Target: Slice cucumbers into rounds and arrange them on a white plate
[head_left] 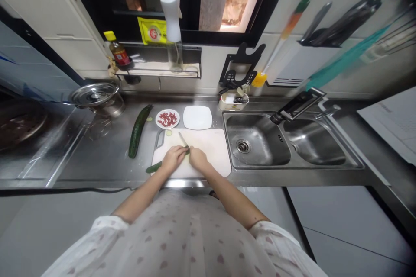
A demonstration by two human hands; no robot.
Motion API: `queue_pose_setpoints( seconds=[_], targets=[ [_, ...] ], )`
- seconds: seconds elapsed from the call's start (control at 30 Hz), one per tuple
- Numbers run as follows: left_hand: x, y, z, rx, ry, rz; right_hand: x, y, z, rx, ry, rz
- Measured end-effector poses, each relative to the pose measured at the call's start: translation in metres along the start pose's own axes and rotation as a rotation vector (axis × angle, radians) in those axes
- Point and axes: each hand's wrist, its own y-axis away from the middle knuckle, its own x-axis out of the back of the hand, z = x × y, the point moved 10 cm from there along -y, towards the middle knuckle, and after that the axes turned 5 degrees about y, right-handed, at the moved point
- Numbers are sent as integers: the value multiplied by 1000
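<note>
Whole cucumber (138, 132) on the counter, plate of red pieces (158, 119), white square plate (197, 117), double sink (260, 138), lidded steel pot (97, 97)

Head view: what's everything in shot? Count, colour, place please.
cutting board: 1, white, counter centre
cut cucumber: 1, green, board's left edge
whole cucumber: 1, dark green, counter left of board
knife: 1, silvery, over board
plate of red pieces: 1, white, behind board
empty plate: 1, white, beside it
sink: 1, steel, two basins, right of board
pot: 1, steel, lidded, far left
sauce bottle: 1, yellow cap, shelf
left hand: 1, bare, on cut cucumber
right hand: 1, bare, gripping knife
</note>
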Motion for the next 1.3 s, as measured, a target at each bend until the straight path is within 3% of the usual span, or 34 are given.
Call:
queue_pose_setpoints(
  seconds=[0.3,0.77,1.1,1.3],
  targets=[
    [1,0,-1,15,-14,16,-18,27,16,-31,101,-66],
    [2,0,0,4,-15,20,-11,-6,1,-11,32,2],
    [2,1,-1,25,-18,19,-21,21,15,-45,95,-77],
    [2,0,0,14,-11,18,-18,16,10,-49,95,-69]
  ],
)
